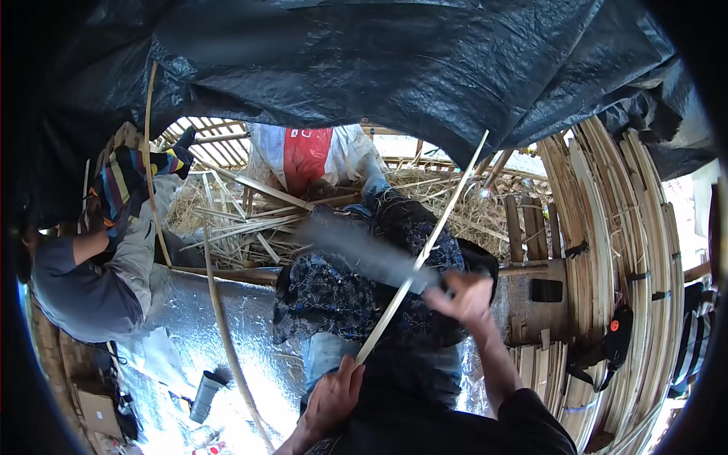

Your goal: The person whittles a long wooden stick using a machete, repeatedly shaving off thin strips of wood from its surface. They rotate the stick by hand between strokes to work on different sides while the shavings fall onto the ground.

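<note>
My left hand is closed round the lower end of a long, pale bamboo strip, which slants up and away to the right over my lap. In my right hand is the handle of a machete, its broad grey blade smeared by motion. The blade points left and overlaps the strip close to my right hand. Dark patterned cloth covers my lap beneath both.
A person sits at the left beside upright sticks. Ahead lie heaped shavings and split strips. Tall bundles of bamboo slats stand at the right, near a black phone-like object. Black tarpaulin hangs overhead; a grey cup lies at lower left.
</note>
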Demonstrator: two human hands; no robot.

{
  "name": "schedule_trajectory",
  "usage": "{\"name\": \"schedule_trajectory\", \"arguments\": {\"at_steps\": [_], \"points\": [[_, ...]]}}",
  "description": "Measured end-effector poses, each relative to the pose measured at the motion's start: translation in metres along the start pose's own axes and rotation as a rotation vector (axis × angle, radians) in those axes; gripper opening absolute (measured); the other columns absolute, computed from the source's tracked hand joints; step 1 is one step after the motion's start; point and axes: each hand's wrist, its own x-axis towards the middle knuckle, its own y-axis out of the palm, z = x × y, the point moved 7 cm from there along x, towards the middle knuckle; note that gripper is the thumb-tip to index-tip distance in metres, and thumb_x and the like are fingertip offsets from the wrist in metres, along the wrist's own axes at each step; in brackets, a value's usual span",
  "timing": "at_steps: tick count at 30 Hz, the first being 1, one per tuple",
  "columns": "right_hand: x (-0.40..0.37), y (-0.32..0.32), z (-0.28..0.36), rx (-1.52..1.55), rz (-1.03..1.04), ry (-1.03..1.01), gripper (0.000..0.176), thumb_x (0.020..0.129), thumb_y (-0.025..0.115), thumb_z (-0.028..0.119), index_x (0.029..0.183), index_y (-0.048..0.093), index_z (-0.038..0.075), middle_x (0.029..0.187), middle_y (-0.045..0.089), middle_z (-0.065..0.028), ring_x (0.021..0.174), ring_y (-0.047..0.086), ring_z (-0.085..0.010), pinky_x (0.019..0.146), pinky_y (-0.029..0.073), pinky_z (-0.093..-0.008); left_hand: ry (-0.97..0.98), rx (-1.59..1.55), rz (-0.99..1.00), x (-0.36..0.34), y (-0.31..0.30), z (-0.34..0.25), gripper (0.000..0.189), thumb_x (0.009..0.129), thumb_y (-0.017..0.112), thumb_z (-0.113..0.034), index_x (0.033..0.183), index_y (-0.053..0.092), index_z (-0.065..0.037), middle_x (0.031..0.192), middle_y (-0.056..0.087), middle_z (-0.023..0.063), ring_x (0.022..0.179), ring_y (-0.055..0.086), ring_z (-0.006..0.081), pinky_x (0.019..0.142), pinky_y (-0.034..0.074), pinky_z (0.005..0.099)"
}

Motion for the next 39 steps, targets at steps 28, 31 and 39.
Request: {"name": "schedule_trajectory", "arguments": {"at_steps": [28, 31, 39], "points": [[-0.008, -0.006, -0.052, -0.134, -0.242, 0.187, 0.058, 0.082, 0.069, 0.064, 0.065, 0.062, 0.009, 0.049, 0.057, -0.0085, 0.043, 0.060, -0.0302, 0.044, 0.047, -0.0404, -0.004, -0.013, 0.033, -0.015, 0.000, 0.003, 0.016, 0.100, 0.057, -0.017, 0.097, 0.049, -0.003, 0.060, 0.060, 0.0233, 0.056, 0.062, 0.0445, 0.045, 0.046, 0.0529], [-0.011, 0.003, -0.038, -0.209, -0.219, 0.276, 0.056, 0.082, 0.070, 0.063, 0.073, 0.069, 0.008, 0.051, 0.059, -0.0132, 0.048, 0.063, -0.0353, 0.050, 0.052, -0.0424, -0.049, -0.059, 0.064, -0.006, 0.008, 0.014, 0.017, 0.100, 0.056, -0.018, 0.096, 0.049, -0.003, 0.059, 0.059, 0.0237, 0.056, 0.062, 0.0452, 0.045, 0.046, 0.0529], [-0.037, 0.057, -0.068, 0.778, 0.132, 0.690, 0.059, 0.092, 0.062, 0.055, 0.073, 0.066, -0.001, 0.052, 0.055, -0.0148, 0.050, 0.059, -0.0225, 0.053, 0.046, -0.0374, -0.139, 0.006, 0.133, -0.010, -0.004, 0.025, 0.019, 0.101, 0.056, -0.021, 0.098, 0.051, -0.003, 0.059, 0.059, 0.0245, 0.057, 0.061, 0.0466, 0.046, 0.044, 0.0535]]}}
